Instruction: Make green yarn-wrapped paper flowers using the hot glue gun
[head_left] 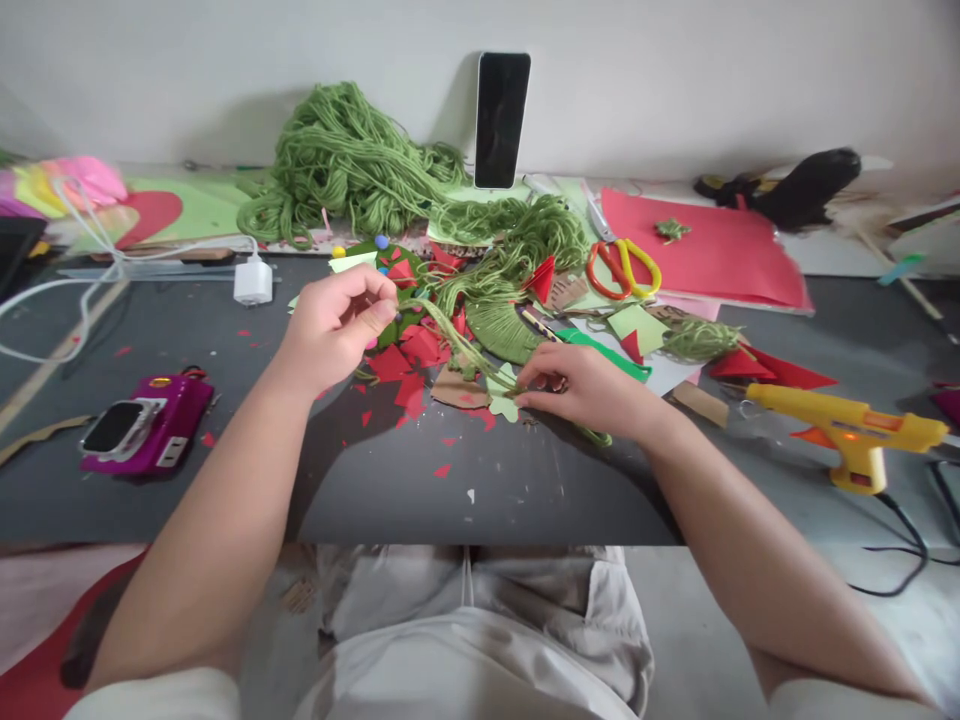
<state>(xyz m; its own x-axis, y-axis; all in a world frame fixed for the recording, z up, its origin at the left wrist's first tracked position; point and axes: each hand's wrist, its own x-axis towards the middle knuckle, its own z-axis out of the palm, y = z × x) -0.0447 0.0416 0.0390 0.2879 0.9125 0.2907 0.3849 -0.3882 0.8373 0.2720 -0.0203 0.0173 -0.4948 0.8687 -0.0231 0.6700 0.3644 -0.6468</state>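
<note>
My left hand (341, 325) is raised over the left of the clutter, thumb and fingers pinched together; what they hold, if anything, is too small to make out. My right hand (592, 390) is closed on strands of green yarn (472, 350) at the front of the pile. Beside its fingertips is a pale green flower-shaped paper cutout (502, 393), with a piece of brown cardboard (459, 388) to its left. Just behind lies a curved form wrapped in green yarn (502, 325). Red paper scraps (409, 365) are scattered between my hands.
A big heap of green yarn (345, 165) and an upright phone (502, 120) are at the wall. Scissors (622, 268) lie by red sheets (697, 245). A yellow glue gun (847, 425) sits right; a purple device (154, 425) and white charger (253, 280) are left.
</note>
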